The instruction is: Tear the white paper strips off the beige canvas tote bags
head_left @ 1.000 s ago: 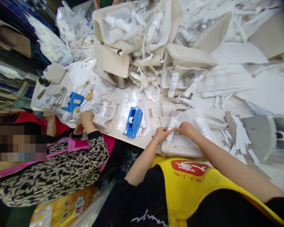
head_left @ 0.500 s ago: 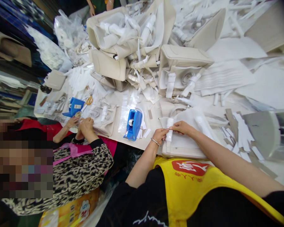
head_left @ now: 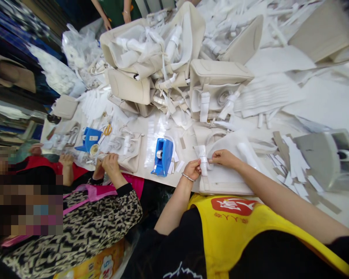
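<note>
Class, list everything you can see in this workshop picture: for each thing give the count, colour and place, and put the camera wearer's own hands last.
cream bag: one, flat at the table edge under both hands.
white wrap: one, rolled round a strap, pinched by both hands.
tape dispenser: one, blue, left of the hands.
second dispenser: one, blue, far left.
scissors: one pair, orange handles, beside it.
bag pile: many, cream, table centre.
white strips: many, scattered right.
co-worker's hands: on another cream bag, left.
table: one, white.
left hand: grips the wrap.
right hand: grips the wrap.
</note>
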Action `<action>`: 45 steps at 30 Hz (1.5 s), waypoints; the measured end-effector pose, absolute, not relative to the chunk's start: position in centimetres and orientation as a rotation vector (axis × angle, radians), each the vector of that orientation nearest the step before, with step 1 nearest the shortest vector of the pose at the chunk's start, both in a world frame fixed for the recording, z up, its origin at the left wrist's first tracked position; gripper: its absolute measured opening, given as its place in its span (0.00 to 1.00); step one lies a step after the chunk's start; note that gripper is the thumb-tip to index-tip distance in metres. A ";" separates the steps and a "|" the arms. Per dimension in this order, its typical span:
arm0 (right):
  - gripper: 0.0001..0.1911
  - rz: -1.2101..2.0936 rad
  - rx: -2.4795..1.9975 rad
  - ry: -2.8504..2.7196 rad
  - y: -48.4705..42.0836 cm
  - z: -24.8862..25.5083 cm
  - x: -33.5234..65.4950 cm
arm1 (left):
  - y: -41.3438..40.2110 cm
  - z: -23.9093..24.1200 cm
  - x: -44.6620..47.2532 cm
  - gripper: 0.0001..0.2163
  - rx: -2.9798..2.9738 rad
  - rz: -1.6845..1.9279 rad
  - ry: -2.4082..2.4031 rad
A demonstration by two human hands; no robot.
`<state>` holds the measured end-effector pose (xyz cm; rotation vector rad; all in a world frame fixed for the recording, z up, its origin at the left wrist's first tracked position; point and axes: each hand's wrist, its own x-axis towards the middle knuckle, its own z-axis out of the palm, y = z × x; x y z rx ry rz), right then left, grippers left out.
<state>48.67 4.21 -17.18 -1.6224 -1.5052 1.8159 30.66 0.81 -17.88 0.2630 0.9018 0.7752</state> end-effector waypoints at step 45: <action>0.22 1.492 -1.886 -1.058 -5.3 -16.6 58.2 | -0.7 -12.6 31.0 0.24 0.611 0.660 1.396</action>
